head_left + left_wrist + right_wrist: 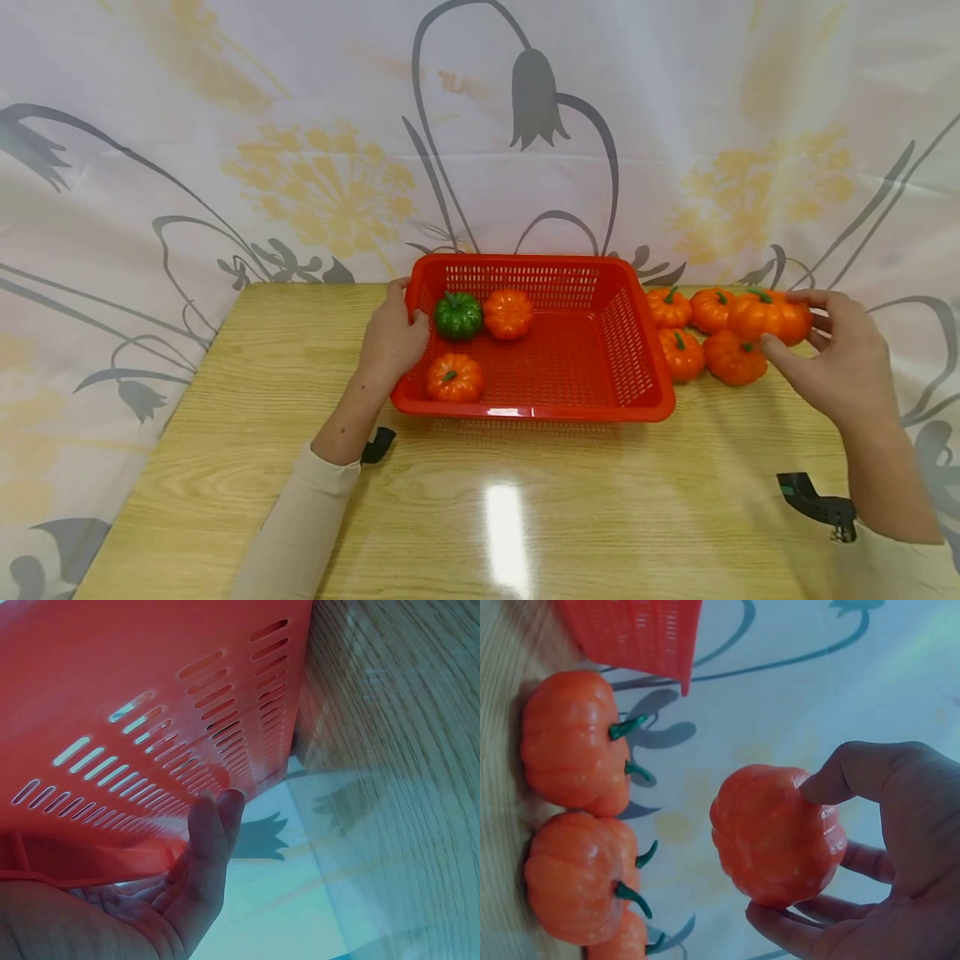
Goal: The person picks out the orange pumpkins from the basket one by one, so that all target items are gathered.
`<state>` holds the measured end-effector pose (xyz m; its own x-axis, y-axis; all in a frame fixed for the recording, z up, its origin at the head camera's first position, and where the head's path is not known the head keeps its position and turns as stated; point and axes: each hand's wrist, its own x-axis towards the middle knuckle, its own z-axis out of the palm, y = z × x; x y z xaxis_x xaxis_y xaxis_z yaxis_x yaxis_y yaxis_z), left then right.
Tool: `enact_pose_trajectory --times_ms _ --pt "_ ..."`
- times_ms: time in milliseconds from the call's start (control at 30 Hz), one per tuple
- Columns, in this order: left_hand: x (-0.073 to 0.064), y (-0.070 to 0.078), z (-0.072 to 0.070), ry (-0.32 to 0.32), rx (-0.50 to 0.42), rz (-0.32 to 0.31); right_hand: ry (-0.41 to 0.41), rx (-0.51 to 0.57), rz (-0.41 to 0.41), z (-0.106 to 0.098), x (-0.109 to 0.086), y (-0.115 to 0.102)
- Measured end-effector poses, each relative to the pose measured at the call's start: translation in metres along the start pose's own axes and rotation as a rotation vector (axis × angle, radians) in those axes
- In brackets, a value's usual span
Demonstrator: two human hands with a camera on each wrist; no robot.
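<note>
A red plastic basket (517,412) with slotted walls stands on the table. Inside lie a green pumpkin (458,316) and two orange pumpkins, one beside it (508,314) and another toward the front (454,377). My left hand (395,332) grips the basket's left rim, thumb over the edge, fingers (210,832) against the outer wall. To the right of the basket, my right hand (846,354) holds an orange pumpkin (776,836) off the table between thumb and fingers. Below it, several orange pumpkins with green stems (577,877) sit clustered on the table.
The wooden table (300,333) ends at the back against a floral curtain (337,183). Pumpkins (681,356) crowd close to the basket's right wall. Black straps (817,504) hang at both wrists.
</note>
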<state>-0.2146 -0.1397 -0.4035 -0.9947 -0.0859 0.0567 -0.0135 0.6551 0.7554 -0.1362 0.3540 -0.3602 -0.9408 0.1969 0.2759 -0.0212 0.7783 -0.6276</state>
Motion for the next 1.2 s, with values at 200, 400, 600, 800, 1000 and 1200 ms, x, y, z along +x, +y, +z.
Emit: enact_pose_trajectory --times_ms 200,400,600,800,1000,1200 --pt "0.000 -0.001 0.000 -0.002 -0.011 0.006 -0.001 0.003 0.068 -0.003 0.005 0.011" --pt "0.000 -0.001 0.000 -0.002 -0.013 0.004 0.029 0.035 0.135 -0.003 0.010 0.027" --pt "0.000 -0.002 0.000 -0.004 -0.014 0.006 0.048 0.033 0.190 -0.003 0.015 0.042" --pt "0.001 -0.002 0.000 -0.009 -0.013 0.009 0.029 -0.021 0.277 -0.004 0.016 0.053" --pt "0.001 -0.002 -0.001 -0.013 -0.012 0.007 0.000 -0.021 0.339 -0.002 0.017 0.066" --pt "0.001 -0.003 0.000 -0.010 -0.006 0.009 -0.040 -0.024 0.351 -0.002 0.015 0.076"
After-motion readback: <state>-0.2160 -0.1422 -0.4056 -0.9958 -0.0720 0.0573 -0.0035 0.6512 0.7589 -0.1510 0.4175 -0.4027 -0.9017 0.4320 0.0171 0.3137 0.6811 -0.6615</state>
